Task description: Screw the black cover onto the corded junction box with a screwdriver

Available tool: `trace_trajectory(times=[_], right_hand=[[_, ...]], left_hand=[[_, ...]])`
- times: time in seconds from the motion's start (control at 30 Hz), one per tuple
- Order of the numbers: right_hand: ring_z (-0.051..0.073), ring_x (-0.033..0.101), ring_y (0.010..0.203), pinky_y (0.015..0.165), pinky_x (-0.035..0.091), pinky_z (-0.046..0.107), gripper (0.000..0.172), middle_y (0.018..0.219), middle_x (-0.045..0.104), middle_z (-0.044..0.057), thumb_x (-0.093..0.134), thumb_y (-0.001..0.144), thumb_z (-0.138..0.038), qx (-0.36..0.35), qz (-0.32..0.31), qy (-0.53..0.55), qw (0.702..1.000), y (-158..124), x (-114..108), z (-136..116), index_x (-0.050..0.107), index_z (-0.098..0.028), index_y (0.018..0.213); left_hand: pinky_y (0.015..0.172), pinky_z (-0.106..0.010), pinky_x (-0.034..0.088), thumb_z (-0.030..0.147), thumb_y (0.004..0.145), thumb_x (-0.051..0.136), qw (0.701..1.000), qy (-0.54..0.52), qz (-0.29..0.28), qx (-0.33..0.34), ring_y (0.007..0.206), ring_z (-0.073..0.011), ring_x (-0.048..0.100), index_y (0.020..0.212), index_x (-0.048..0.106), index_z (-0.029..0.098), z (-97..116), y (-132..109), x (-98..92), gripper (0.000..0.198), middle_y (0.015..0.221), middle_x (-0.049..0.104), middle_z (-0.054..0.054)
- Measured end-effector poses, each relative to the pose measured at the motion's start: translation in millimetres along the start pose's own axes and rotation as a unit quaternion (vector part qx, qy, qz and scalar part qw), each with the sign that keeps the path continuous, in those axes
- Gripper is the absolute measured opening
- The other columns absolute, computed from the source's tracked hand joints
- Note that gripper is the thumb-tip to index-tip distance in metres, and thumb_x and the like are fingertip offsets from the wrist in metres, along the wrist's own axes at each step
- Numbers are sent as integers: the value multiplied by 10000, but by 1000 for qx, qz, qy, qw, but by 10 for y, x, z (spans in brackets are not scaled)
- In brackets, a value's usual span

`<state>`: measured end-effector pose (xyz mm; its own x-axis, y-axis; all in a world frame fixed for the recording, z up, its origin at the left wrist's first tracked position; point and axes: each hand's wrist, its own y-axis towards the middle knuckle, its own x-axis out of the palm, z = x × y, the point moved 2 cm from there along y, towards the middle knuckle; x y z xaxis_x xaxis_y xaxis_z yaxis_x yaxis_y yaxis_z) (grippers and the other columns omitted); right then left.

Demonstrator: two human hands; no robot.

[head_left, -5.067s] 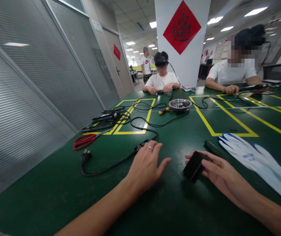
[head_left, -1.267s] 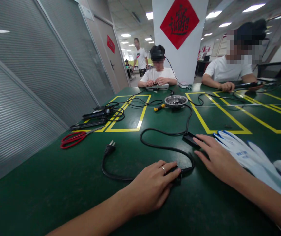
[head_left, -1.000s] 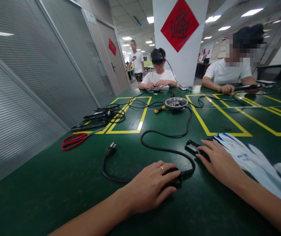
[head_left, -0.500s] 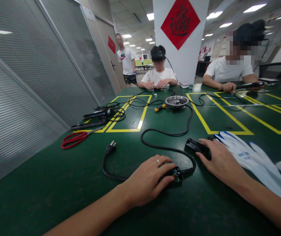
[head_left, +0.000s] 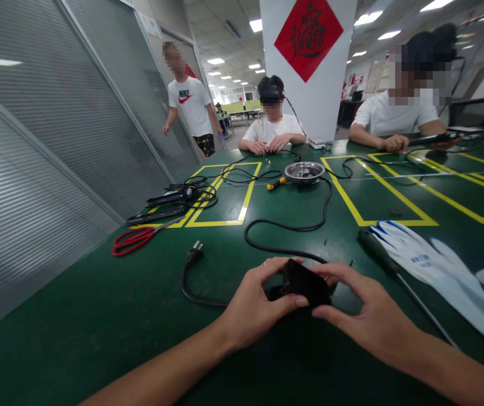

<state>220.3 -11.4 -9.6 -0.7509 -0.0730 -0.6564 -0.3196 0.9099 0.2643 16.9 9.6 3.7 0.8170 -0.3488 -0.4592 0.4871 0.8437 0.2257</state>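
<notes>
Since the black casing probably needs steadying, my half-closed left hand and right hand grip its opposite ends.

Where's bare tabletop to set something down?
Largest: near left, between the red-handled metal scissors and left forearm. Smaller: between the round silver metal bowl and winding black cable. Crowded: right, with white-and-blue fabric gloves and green-handled screwdriver; middle, at the black rectangular box.
</notes>
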Motion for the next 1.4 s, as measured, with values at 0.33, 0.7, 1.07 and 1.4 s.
trace_trajectory(times=[0.33,0.7,1.07,1.4], right_hand=[[145,577,1072,659,549,232,365,1172,612,-4,544,866,-351,33,102,-16,994,31,-175,129,481,-315,1224],[124,594,977,827,498,283,251,1050,641,-15,546,864,-260,-36,177,-98,979,20,-272,164,556,-282,1114],[127,594,968,746,500,253,238,1052,637,-5,552,860,-255,-33,197,-110,974,39,-326,183,578,-268,1096],[146,599,899,519,436,214,233,988,658,19,529,870,-276,-10,203,-115,972,76,-357,212,598,-240,1089]], left_hand=[[948,-411,444,305,895,545,967,239,-69,57,1078,-240,523,1454,265,238,38,-6,-238,628,1273,470,-96],[879,-396,504,456,934,470,903,385,-176,71,1045,-252,548,1383,382,206,-4,-3,5,521,1209,544,-93],[909,-407,500,432,923,507,903,396,-151,67,1062,-244,533,1388,373,215,-45,5,90,529,1265,547,-66],[1026,-397,429,326,940,511,904,395,-122,114,1233,-224,481,1403,329,192,-150,124,100,515,1368,501,-85]])
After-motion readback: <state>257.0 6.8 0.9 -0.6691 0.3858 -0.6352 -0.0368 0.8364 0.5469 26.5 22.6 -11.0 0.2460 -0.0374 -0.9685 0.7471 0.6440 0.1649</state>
